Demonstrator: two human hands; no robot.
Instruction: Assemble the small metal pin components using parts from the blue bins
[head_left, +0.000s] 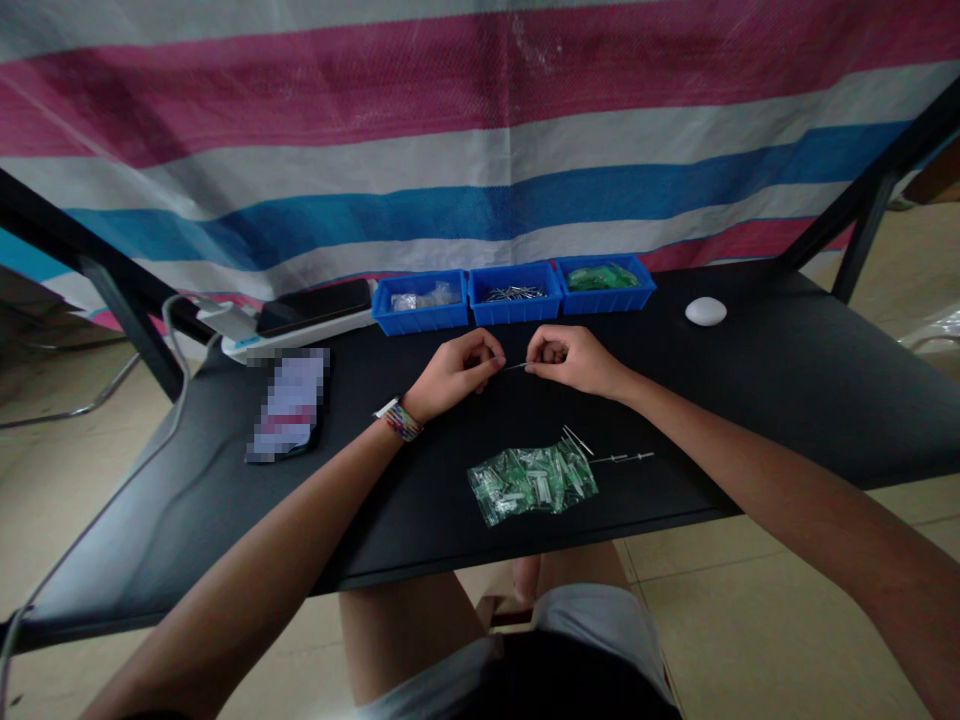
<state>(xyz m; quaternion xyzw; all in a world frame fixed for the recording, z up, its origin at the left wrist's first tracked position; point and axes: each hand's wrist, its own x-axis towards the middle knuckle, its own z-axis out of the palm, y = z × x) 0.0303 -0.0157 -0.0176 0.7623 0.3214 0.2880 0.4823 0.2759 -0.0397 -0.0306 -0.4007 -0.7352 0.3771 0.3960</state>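
Above the black table, my left hand (459, 368) and my right hand (576, 358) face each other with a small gap between. Both are closed in a pinch at the fingertips. A thin metal pin (515, 367) spans the gap, with one end at each hand; its exact shape is too small to make out. Nearer to me lie green-tinted clear packets (534, 480) with small pale parts inside. Several loose thin pins (622, 458) rest just right of the packets. A woven bracelet is on my left wrist.
Along the back stand three blue bins: one with clear bags (420, 322), one with metal pins (516, 310), one with green packets (604, 300). A white mouse-like object (706, 312) sits right. Left are a power strip (300, 338), a dark phone (315, 305) and a blurred-out item (289, 405).
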